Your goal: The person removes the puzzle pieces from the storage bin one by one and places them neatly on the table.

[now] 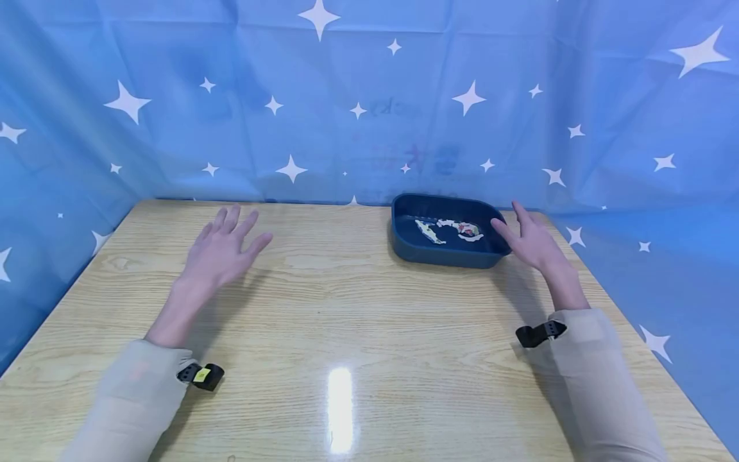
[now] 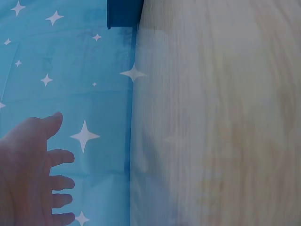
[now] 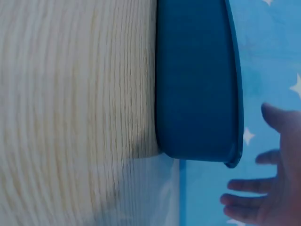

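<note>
A dark blue rectangular tub (image 1: 444, 256) with rounded corners stands at the back right of the wooden table. Inside it lie small white pieces (image 1: 430, 232) with bits of colour, too small to make out. My right hand (image 1: 531, 240) is at the tub's right end, fingers spread, the thumb overlapping the rim in the head view. In the right wrist view, the tub's side wall (image 3: 197, 84) rises beside that hand (image 3: 277, 179), which holds nothing. Over the left part of the table, my left hand (image 1: 219, 250) is held with its fingers spread, also holding nothing.
The wooden table (image 1: 323, 308) reaches back to a blue curtain (image 1: 346, 77) with white stars, which also hangs along both sides. Black wrist cameras sit on the left sleeve (image 1: 133, 391) and the right sleeve (image 1: 600, 378). A bright light reflection shows near the table's front.
</note>
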A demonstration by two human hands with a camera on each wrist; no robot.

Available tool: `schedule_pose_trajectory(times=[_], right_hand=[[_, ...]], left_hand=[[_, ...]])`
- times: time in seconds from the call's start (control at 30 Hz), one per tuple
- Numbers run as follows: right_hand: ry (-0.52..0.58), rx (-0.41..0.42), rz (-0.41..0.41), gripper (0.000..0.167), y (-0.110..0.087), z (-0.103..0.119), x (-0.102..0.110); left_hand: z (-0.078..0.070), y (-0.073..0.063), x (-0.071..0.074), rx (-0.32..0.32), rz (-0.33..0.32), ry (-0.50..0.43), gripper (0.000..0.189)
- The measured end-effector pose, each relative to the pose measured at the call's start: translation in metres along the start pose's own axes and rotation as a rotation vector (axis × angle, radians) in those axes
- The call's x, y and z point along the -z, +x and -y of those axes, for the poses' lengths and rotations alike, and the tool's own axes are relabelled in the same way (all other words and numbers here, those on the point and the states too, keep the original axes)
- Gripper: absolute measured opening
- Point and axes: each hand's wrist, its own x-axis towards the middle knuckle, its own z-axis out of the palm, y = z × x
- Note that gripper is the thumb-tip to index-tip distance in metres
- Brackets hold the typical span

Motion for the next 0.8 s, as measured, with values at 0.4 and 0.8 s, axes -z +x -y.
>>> schedule_pose_trajectory(times=[0.4,0.8], right_hand=[[0.14,0.025,-0.152,0.055,0.001,-0.008,-0.01],[0.256,0.069,-0.182,0.04,0.003,-0.015,-0.022]], left_hand=[[-0.018,0.005,-0.013,-0.053,-0.006,-0.056,0.081],[-0.041,0.011,-0.022,-0.088,-0.03,-0.158,0.074]])
